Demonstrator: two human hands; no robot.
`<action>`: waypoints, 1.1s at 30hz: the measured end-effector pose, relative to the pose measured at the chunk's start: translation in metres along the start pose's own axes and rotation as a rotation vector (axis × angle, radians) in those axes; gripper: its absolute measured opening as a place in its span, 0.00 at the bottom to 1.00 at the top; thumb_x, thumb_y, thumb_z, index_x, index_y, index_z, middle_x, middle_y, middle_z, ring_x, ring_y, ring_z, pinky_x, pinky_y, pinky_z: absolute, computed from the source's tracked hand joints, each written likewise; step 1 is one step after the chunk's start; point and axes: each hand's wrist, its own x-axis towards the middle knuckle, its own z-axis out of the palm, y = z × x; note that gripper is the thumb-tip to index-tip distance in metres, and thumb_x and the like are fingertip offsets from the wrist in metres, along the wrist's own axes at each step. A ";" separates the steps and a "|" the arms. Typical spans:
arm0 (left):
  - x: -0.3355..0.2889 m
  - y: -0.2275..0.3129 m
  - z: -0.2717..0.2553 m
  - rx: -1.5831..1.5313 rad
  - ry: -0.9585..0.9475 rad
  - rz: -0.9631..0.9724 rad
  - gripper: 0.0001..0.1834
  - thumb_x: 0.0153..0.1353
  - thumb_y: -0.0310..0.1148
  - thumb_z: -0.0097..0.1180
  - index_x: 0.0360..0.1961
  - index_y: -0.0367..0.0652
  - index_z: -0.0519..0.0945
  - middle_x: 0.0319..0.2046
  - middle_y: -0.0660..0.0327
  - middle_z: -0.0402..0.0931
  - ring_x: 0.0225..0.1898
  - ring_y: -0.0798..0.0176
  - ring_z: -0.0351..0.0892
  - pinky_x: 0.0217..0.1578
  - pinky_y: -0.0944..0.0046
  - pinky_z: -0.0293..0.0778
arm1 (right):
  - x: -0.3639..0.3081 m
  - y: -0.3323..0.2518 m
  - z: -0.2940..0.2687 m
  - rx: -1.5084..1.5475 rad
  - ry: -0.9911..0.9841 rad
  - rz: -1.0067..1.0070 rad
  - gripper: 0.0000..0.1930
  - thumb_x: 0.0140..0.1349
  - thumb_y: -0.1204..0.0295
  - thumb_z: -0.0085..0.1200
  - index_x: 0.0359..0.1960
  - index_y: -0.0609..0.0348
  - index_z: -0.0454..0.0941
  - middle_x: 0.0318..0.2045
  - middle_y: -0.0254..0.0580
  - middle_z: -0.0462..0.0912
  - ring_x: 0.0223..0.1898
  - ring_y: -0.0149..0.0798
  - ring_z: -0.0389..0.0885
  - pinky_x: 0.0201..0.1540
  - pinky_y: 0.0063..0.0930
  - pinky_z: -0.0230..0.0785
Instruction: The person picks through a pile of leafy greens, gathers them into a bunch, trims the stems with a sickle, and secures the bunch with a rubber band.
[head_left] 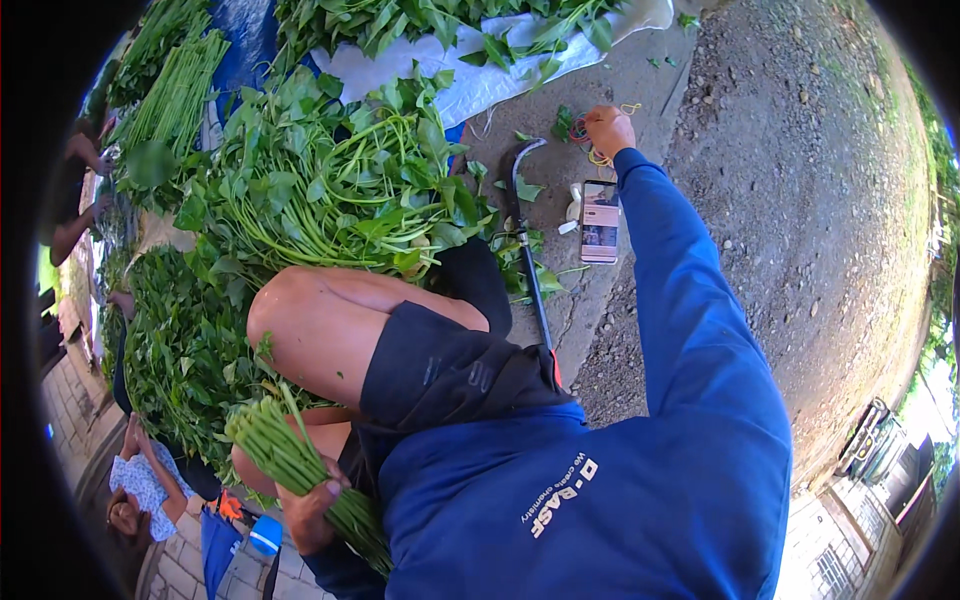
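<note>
My left hand (310,503) is wrapped round a thick bundle of green leafy-vegetable stems (268,440), held beside my bent knee with the cut ends pointing up and left. My right arm reaches far forward, and my right hand (608,132) is down at the concrete with its fingers closed on rubber bands. Yellow and red rubber bands (578,131) show around the fingers; the fingertips themselves are partly hidden. Just below that hand lies a phone (600,222) with its screen lit, next to a small white object (573,208).
A sickle (529,275) with a curved blade lies left of the phone. Heaped leafy stems (320,190) cover the ground ahead and left, some on a white sheet (400,75). Gravel (780,230) stretches to the right. Other people (150,480) are at the left edge, near a blue umbrella (218,550).
</note>
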 end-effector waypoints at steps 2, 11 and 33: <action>0.012 0.010 0.010 0.056 0.006 0.004 0.27 0.44 0.30 0.68 0.47 0.32 0.75 0.31 0.54 0.79 0.30 0.60 0.80 0.35 0.62 0.79 | 0.003 0.000 0.015 -0.024 -0.004 0.017 0.13 0.59 0.64 0.62 0.43 0.50 0.91 0.42 0.52 0.91 0.48 0.55 0.89 0.55 0.44 0.80; 0.034 0.021 0.038 0.078 -0.083 -0.024 0.32 0.42 0.28 0.68 0.52 0.32 0.75 0.31 0.56 0.81 0.31 0.62 0.82 0.36 0.64 0.79 | 0.034 0.019 -0.012 0.101 0.016 -0.022 0.11 0.58 0.64 0.65 0.40 0.51 0.92 0.38 0.48 0.92 0.42 0.47 0.90 0.49 0.39 0.81; 0.013 0.004 0.033 0.164 -0.249 0.015 0.13 0.50 0.23 0.68 0.38 0.37 0.82 0.30 0.64 0.80 0.30 0.70 0.77 0.34 0.68 0.72 | -0.030 -0.016 -0.098 0.325 0.107 -0.011 0.12 0.57 0.67 0.67 0.40 0.59 0.91 0.33 0.39 0.91 0.37 0.35 0.88 0.44 0.29 0.79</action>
